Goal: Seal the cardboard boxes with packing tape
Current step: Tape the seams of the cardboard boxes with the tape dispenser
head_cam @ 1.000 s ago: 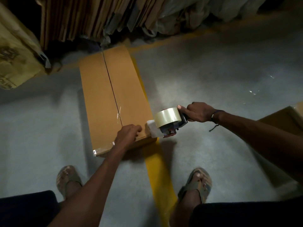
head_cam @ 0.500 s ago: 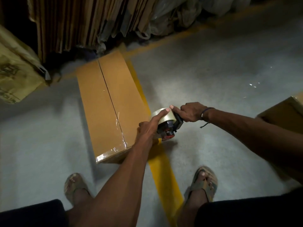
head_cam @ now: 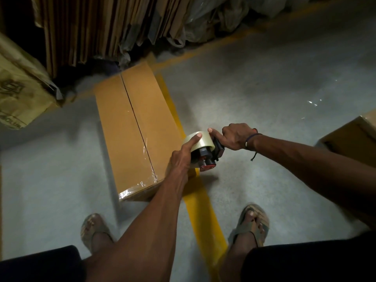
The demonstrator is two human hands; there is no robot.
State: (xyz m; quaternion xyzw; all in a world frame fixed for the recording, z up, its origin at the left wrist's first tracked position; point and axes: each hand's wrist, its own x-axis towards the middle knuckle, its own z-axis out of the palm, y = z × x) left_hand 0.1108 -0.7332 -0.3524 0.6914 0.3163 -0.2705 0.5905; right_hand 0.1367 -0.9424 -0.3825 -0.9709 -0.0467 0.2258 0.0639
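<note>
Left hand (head_cam: pixel 181 157) now off the box (head_cam: pixel 132 127), fingers on the tape roll (head_cam: pixel 200 140); right hand (head_cam: pixel 234 137) gripping the dispenser (head_cam: pixel 211 157); seam barely taped, probably freeing the tape end.

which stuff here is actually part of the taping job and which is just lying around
Part of the job:
- tape dispenser, held by the right hand, left hand on its roll
- long cardboard box, tape on its near end
- second box at the right edge

Just lying about:
- flattened cartons stacked behind
- printed sack on the left
- plastic wrap
</note>
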